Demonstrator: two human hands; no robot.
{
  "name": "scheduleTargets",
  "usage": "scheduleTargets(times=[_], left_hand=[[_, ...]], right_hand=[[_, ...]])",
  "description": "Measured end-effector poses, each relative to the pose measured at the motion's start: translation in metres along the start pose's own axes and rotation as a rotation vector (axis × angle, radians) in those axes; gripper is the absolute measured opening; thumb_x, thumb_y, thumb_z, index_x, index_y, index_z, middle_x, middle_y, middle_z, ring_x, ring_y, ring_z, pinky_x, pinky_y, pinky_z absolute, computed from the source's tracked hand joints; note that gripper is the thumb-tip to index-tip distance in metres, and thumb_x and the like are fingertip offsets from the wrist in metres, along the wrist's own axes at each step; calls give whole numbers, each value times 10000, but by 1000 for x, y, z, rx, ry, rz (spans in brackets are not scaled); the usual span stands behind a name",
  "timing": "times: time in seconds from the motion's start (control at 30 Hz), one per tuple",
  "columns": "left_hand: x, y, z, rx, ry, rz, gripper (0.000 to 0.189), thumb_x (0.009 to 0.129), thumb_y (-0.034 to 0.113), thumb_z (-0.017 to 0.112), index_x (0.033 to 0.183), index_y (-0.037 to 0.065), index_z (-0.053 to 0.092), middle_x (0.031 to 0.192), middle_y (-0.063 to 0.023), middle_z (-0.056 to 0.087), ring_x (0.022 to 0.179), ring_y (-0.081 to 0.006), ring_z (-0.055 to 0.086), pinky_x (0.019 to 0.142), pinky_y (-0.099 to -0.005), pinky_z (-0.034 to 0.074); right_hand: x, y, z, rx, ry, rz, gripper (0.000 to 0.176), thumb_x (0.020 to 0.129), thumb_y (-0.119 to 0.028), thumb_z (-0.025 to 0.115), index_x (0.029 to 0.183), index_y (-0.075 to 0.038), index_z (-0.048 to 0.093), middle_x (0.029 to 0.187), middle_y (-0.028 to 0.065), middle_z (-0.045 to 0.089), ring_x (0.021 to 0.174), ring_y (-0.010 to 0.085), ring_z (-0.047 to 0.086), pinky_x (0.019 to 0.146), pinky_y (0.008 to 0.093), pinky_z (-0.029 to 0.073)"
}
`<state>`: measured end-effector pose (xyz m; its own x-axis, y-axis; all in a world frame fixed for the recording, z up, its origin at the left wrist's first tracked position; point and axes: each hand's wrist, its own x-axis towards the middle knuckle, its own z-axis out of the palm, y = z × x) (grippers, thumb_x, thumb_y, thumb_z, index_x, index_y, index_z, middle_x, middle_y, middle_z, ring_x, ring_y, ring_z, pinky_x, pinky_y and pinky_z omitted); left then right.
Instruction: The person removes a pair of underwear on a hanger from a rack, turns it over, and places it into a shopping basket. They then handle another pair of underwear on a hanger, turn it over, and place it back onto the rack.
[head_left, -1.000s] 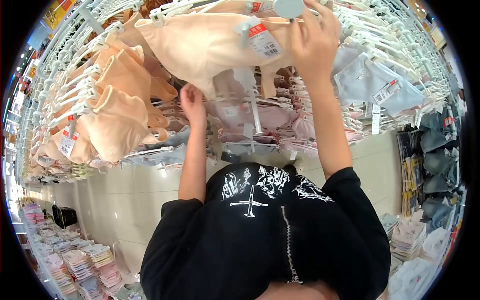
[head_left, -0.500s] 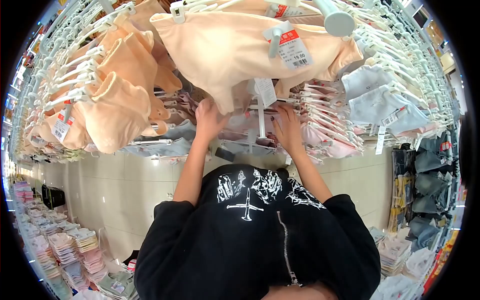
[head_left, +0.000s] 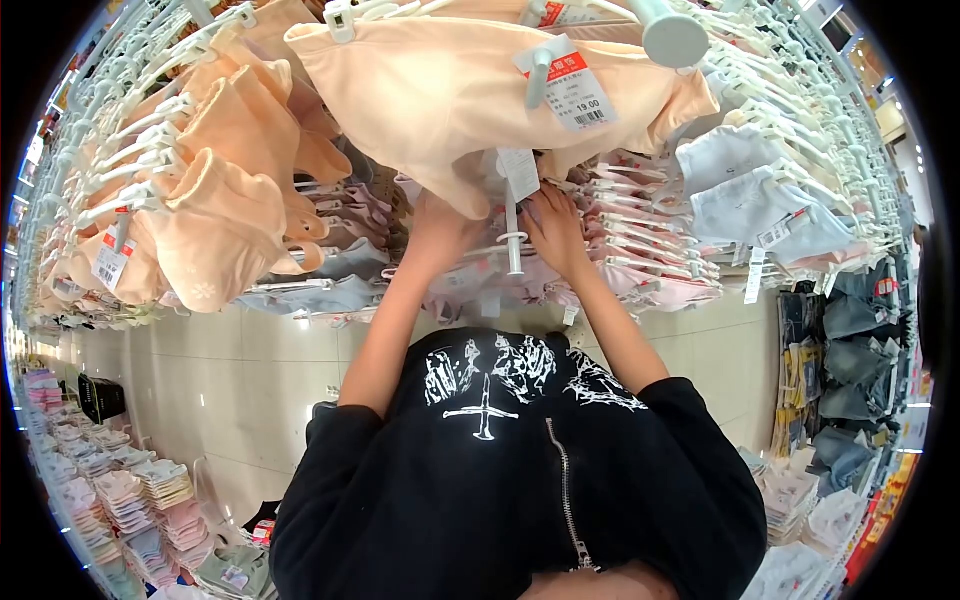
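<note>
Peach briefs (head_left: 430,95) hang at the top centre, with a red-and-white price tag (head_left: 580,100) on the front. Under their lower edge, my left hand (head_left: 445,235) reaches in among the garments; its fingers are hidden and slightly blurred. On the other side of a white display hook (head_left: 515,240) with a small white label (head_left: 518,172), my right hand (head_left: 553,225) is open, its fingers stretched upward beside pink briefs (head_left: 640,240) on white hangers. Whatever its fingertips touch is too hidden to make out.
More peach briefs (head_left: 225,235) crowd the left side of the rack. Pale blue briefs (head_left: 765,210) hang at the right. Folded clothes (head_left: 125,500) are stacked at lower left, and denim garments (head_left: 850,360) hang far right. Tiled floor (head_left: 250,380) shows below.
My left hand has moved right and further under the peach briefs. My right hand has shifted left and up, closer to the hook. The view has shifted slightly.
</note>
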<state>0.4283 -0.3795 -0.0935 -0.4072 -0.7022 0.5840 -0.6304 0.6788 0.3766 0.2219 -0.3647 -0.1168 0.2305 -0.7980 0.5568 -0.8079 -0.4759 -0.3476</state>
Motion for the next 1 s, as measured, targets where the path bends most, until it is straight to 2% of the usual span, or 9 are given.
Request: scheduleTargets(times=[0.1, 0.17, 0.27, 0.37, 0.57, 0.67, 0.7, 0.83, 1.0], left_hand=[[11, 0, 6, 34, -136, -96, 286, 712, 190, 580, 981, 94, 566, 971, -118, 557, 990, -315, 472, 856, -453, 327], [20, 24, -26, -33, -362, -229, 334, 753, 202, 544, 1061, 74, 544, 1092, -148, 533, 1094, -333, 432, 954, -487, 255], [3, 17, -18, 6, -324, -253, 368, 749, 184, 548, 1095, 61, 513, 1095, -162, 527, 1066, -350, 454, 935, -463, 295], [1, 5, 6, -44, 40, -167, 229, 743, 208, 557, 912, 55, 572, 929, -123, 577, 909, -323, 524, 770, -417, 404], [22, -53, 46, -192, 223, -282, 316, 760, 173, 560, 1039, 36, 499, 1017, -189, 529, 920, -377, 504, 763, -453, 414], [18, -79, 57, 78, 61, -319, 360, 767, 223, 555, 1084, 62, 498, 1069, -186, 517, 946, -371, 500, 796, -469, 394], [15, -73, 50, 137, -20, -353, 389, 773, 286, 540, 1114, 102, 505, 1100, -164, 519, 975, -360, 493, 839, -499, 359], [1, -47, 28, 306, -49, -305, 389, 780, 321, 525, 1118, 128, 517, 1102, -125, 538, 1016, -347, 483, 867, -520, 327], [12, -32, 9, 203, 41, -433, 317, 791, 295, 523, 1050, 117, 563, 1049, -95, 575, 984, -308, 523, 841, -463, 375]], right_hand=[[-3, 10, 15, -44, -239, 58, 241, 780, -117, 489, 979, 12, 528, 956, 192, 536, 896, 372, 491, 794, 426, 382], [-8, -1, 4, 119, -187, 111, 241, 782, -112, 486, 983, 16, 529, 930, 197, 542, 881, 376, 500, 794, 430, 385], [-7, -3, -3, 234, -149, 152, 342, 757, -86, 487, 1086, 11, 479, 1020, 215, 510, 954, 395, 472, 827, 446, 381], [2, 7, 15, 116, -89, 159, 516, 708, -84, 503, 1208, -16, 392, 1139, 228, 440, 1028, 408, 425, 850, 467, 372], [39, 10, 26, -109, 3, 66, 572, 696, -125, 533, 1238, -52, 368, 1193, 215, 405, 1091, 374, 404, 912, 498, 317], [40, 29, 29, 20, -423, 242, 432, 724, -163, 530, 1137, -51, 467, 1121, 195, 486, 1065, 353, 446, 902, 502, 325], [29, 44, 46, 23, -255, 130, 315, 748, -200, 526, 1020, -40, 528, 1015, 178, 547, 1011, 345, 488, 874, 464, 357], [23, 29, 25, 181, -166, 27, 353, 726, -203, 556, 1030, -30, 510, 952, 182, 553, 956, 357, 503, 813, 420, 399], [35, 31, -6, 182, -159, 65, 517, 668, -183, 607, 1141, -33, 461, 1090, 218, 503, 999, 377, 487, 840, 418, 399]])
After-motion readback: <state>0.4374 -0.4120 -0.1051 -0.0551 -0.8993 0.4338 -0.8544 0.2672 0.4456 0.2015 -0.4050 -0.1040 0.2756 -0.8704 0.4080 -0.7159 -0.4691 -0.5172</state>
